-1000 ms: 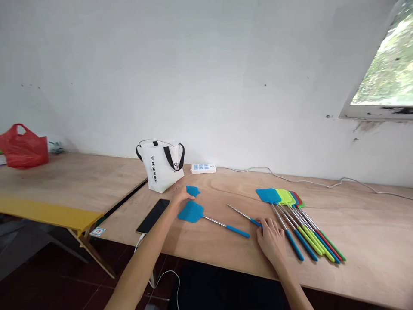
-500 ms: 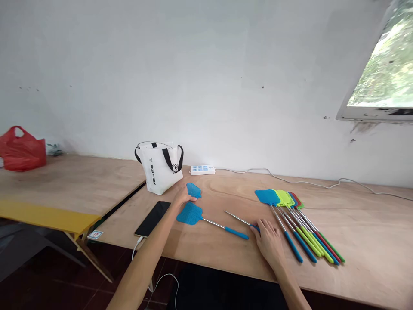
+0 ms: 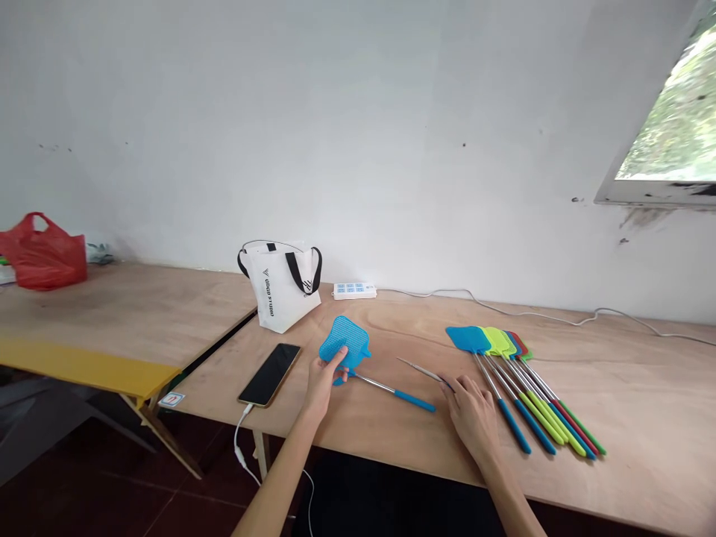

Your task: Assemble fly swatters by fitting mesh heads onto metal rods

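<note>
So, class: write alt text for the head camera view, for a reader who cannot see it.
At a plywood table, the left hand holds up a blue swatter head; the right hand rests on a metal rod beside a row of swatters.

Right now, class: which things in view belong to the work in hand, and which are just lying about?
In hand:
left hand holding a loose blue swatter head
right hand on a headless rod
blue swatter on the table
row of swatters

Lying about:
phone
white tote bag
power strip
red plastic bag
</note>
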### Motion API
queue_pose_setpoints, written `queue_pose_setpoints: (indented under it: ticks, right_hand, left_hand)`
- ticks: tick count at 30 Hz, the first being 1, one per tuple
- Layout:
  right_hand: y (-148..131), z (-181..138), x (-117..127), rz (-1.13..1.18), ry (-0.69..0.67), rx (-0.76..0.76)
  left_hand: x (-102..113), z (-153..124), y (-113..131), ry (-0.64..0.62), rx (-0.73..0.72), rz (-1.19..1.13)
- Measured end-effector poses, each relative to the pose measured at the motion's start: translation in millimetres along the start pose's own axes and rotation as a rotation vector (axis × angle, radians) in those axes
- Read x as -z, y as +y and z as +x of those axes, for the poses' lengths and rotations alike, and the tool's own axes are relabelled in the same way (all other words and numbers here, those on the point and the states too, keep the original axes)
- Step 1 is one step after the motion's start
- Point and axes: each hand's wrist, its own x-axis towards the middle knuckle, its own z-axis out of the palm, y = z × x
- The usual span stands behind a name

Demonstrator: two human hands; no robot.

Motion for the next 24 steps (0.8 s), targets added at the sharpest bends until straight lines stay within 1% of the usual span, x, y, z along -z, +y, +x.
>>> queue_pose_setpoints:
  ticks: [2,5,8,12,18,24]
  right_hand:
    - [-0.3,0.1,1.3,0.001,0.012,0.005]
    - [-1.8,0.2,2.1,0.044,0.033,0.026]
    - [-7.3,0.5,2.3,0.103,0.024,0.079]
    - [-16.8,1.1,2.0,0.153,-0.007,0.138]
    - [-20.8,0.4,0.1,0.211,-0.022,0.127]
    - [-20.2,-0.4,-0.4,0.232,-0.04,0.114]
  left_hand:
    - [-8.0,-8.0,-3.1,0.004,0.014,-0.04]
    - [-15.1,-11.3,-9.3,0.018,0.001,-0.048]
    - [-16.7,-10.8,-14.2,0.019,-0.009,-0.075]
    - [-15.2,-10.5,-14.6,0.04,0.03,-0.134]
    - [-17.1,-11.8,-12.8,0.016,0.075,-0.176]
    - [-18.8,-14.1,-15.2,-0.049,0.119,-0.211]
